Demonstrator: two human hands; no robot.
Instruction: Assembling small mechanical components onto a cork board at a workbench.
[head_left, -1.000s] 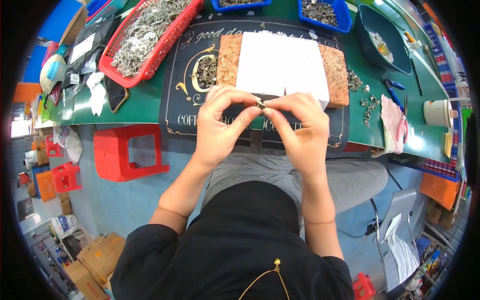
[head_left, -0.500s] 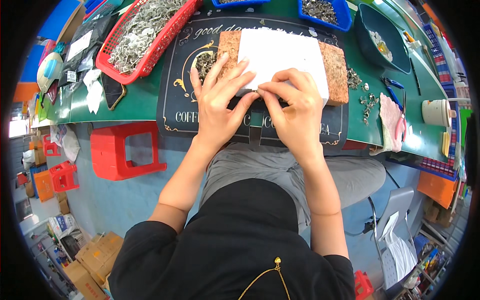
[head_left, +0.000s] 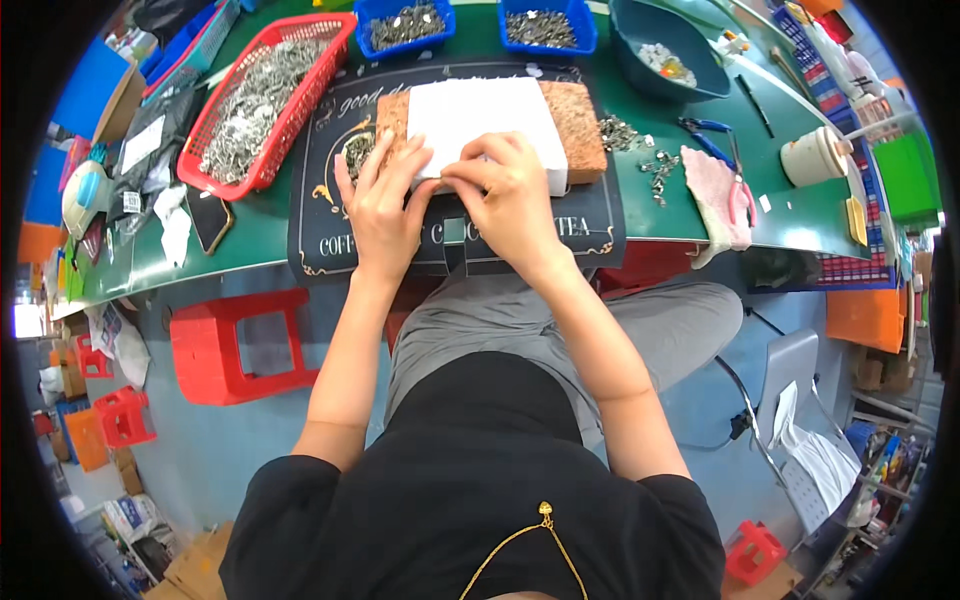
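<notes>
My left hand [head_left: 382, 215] rests by the near-left corner of a white pad [head_left: 485, 115], fingers spread and the forefinger against the pad. Its thumb tip meets the fingertips of my right hand [head_left: 505, 195] at the pad's near edge. My right thumb and forefinger are pinched together there; anything between them is too small to make out. The pad lies across a brown, cork-like block [head_left: 575, 130], which shows on both sides. Below my fingertips a dark strap-like piece [head_left: 455, 232] hangs toward the table edge. Small metal pieces [head_left: 357, 152] lie behind my left fingers.
A red basket [head_left: 190, 160] of metal parts stands left, beside a phone [head_left: 208, 220]. Two blue trays [head_left: 597, 35] and a teal bin [head_left: 622, 60] sit at the back. Right are loose metal parts [head_left: 660, 175], blue-handled pliers [head_left: 710, 140], a pink cloth [head_left: 715, 205] and a white cup [head_left: 812, 158].
The view has shifted, so the table and both hands appear farther left and more of the back trays shows. My hands keep almost the same pose at the pad's near edge.
</notes>
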